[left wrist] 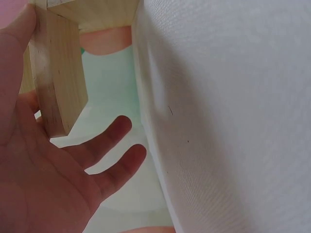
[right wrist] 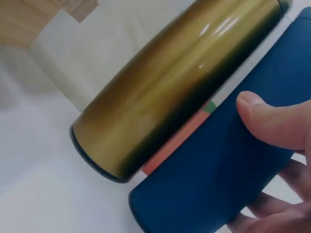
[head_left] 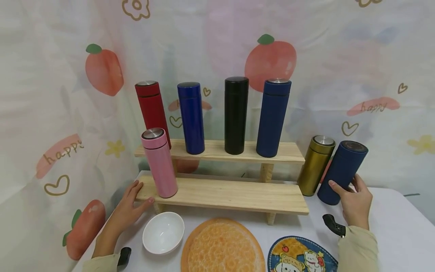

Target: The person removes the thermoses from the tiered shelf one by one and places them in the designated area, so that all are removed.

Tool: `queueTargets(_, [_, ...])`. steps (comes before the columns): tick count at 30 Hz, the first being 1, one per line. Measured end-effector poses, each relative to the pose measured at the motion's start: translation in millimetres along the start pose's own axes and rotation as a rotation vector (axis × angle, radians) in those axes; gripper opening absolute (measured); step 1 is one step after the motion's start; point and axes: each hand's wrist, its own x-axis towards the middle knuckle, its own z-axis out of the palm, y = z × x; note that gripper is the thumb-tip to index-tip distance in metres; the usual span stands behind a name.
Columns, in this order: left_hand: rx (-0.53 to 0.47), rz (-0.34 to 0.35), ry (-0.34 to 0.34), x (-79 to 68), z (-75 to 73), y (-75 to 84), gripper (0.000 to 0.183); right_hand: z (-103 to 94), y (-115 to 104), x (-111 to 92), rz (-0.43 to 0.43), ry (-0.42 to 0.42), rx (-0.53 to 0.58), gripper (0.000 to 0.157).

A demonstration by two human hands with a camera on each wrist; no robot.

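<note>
A navy thermos flask stands on the table at the right, its lid leaning outward in the head view. My right hand holds it low down, thumb across the front and fingers round the far side. Just left of it is a gold thermos flask, with a narrow gap between the two. My left hand rests against the left end of the lower wooden shelf, its thumb at the front edge and two fingers stretched free below the board. Beside that hand, a pink thermos flask stands on the shelf.
The upper shelf bears red, bright blue, black and navy flasks. In front lie a white bowl, a round orange mat and a blue cartoon mat. A printed curtain hangs behind.
</note>
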Motion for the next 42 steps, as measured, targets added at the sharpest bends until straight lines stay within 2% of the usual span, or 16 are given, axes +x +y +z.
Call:
queueTargets(7, [-0.005,0.024,0.004,-2.5,-0.4,-1.3,0.096,-3.5,9.1,6.2,-0.019,-0.051,-0.016,0.090])
queueTargets(15, [-0.008,0.035,0.014,-2.3,-8.4,-0.8,0.096,-4.0,7.9,20.4,-0.059,-0.168,-0.017,0.095])
queueTargets(19, [-0.015,0.050,0.025,-2.6,-7.2,-0.6,0.094,-8.3,8.3,27.2,-0.080,-0.210,-0.043,0.096])
queueTargets(25, [-0.010,0.030,0.011,0.6,-3.2,-1.6,0.098,-11.9,10.1,32.2,-0.096,-0.254,-0.054,0.097])
queueTargets(30, [-0.007,0.021,0.004,1.9,-0.4,-2.7,0.099,-12.0,7.7,32.0,-0.033,-0.261,-0.069,0.098])
queueTargets(35, [-0.003,0.034,0.016,-0.1,-0.1,-5.0,0.097,-7.7,-6.4,27.0,0.026,-0.247,-0.077,0.094])
queueTargets(42, [0.011,0.069,0.035,2.1,-0.1,-4.3,0.096,-6.6,-30.9,9.1,0.001,-0.188,-0.006,0.093])
